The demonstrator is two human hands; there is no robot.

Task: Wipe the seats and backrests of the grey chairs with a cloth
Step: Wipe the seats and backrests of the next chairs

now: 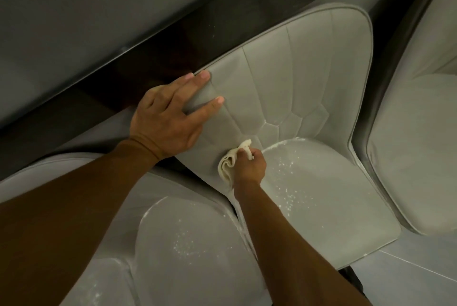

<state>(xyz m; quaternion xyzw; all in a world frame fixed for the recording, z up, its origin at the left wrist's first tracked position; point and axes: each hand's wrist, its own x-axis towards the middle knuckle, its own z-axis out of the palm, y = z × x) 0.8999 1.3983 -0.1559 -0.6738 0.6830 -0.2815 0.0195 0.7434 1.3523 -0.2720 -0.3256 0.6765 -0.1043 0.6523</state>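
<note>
Three grey chairs abreast; we work middle. Our left hand grips backrest side edge, fingers spread, likely steadying. Our right hand pinches bunched cloth at backrest bottom edge; seat white specks look unwiped.

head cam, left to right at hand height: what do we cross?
left hand, gripping the backrest edge → cloth → right hand, holding it → speckled seat → right chair. The left chair is left out: it runs under both arms.
</note>
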